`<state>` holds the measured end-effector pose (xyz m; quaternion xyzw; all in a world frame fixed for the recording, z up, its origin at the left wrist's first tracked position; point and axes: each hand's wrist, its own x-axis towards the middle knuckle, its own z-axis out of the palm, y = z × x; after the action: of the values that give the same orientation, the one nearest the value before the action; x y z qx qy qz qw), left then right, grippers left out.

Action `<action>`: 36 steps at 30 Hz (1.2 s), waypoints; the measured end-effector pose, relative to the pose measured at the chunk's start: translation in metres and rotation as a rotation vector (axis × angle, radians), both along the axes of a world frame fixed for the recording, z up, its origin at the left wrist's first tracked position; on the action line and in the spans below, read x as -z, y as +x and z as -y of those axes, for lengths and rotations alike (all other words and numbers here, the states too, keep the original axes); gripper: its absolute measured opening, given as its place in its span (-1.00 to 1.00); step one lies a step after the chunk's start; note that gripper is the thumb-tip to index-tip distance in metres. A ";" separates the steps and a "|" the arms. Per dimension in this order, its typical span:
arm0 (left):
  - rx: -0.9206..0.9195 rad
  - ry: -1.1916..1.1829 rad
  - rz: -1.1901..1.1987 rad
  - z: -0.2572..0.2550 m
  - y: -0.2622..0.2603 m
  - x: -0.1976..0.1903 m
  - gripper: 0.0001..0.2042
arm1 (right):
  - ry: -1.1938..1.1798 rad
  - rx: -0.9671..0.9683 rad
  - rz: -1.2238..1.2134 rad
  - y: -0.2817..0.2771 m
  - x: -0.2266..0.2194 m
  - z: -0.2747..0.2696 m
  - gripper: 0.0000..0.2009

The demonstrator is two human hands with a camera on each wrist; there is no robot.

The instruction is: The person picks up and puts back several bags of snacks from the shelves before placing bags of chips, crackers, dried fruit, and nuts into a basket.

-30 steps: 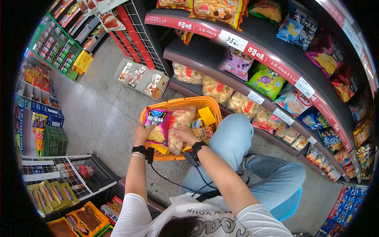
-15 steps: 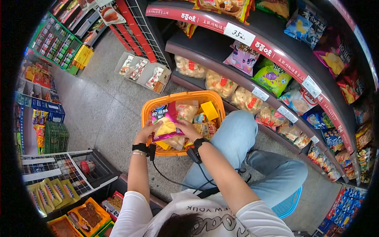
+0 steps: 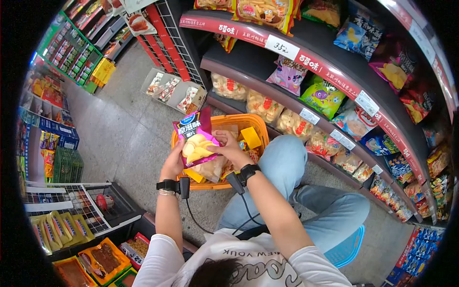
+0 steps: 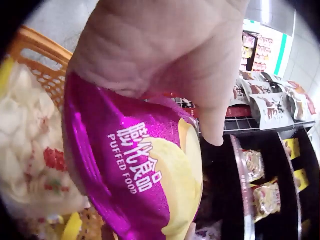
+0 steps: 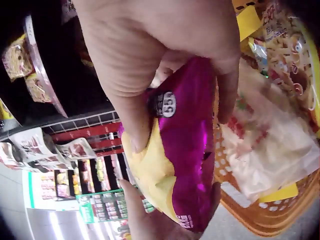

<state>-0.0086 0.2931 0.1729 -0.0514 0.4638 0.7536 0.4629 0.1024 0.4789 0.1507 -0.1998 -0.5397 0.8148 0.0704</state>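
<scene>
A purple bag of potato chips (image 3: 195, 138) is held up over the orange shopping basket (image 3: 262, 125), its printed front facing up. My left hand (image 3: 173, 160) grips its left side, with the thumb on the front. On the opposite side my right hand (image 3: 230, 146) pinches the bag's edge between thumb and fingers. In the right wrist view the thumb of the right hand (image 5: 165, 45) presses on the yellow chip picture. Below the chips, a clear bag of pale puffed snacks (image 5: 270, 145) lies in the basket, beside a yellow box (image 3: 250, 137) and other snack packs.
Shelves of snack bags (image 3: 325, 98) curve along the right. An open carton of small packets (image 3: 173, 92) sits on the floor beyond the basket. A blue basket (image 3: 346, 248) stands by the bent leg, and a wire rack (image 3: 86, 205) is at left.
The chip bag was down in the basket, with the right hand on the clear snack bag. Both hands then took hold of the chip bag and raised it above the basket.
</scene>
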 end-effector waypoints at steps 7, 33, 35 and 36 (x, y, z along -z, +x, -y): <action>0.092 0.038 -0.164 -0.042 0.023 -0.063 -0.60 | 0.046 -0.112 -0.015 0.040 -0.083 -0.048 -0.04; 0.602 0.249 -0.801 -0.272 0.241 -0.203 -0.52 | 0.251 0.696 -0.302 0.313 -0.188 -0.158 -0.41; 0.550 0.303 -0.884 -0.299 0.248 -0.218 -0.56 | 0.451 0.726 -0.305 0.318 -0.201 -0.180 -0.35; 0.537 0.290 -0.895 -0.312 0.252 -0.227 -0.53 | 0.608 0.713 -0.287 0.318 -0.214 -0.191 -0.32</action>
<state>0.2430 0.6051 0.3994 0.4596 0.5038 0.6132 0.3988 0.4207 0.6702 0.3650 -0.2282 -0.6360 0.5646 0.4740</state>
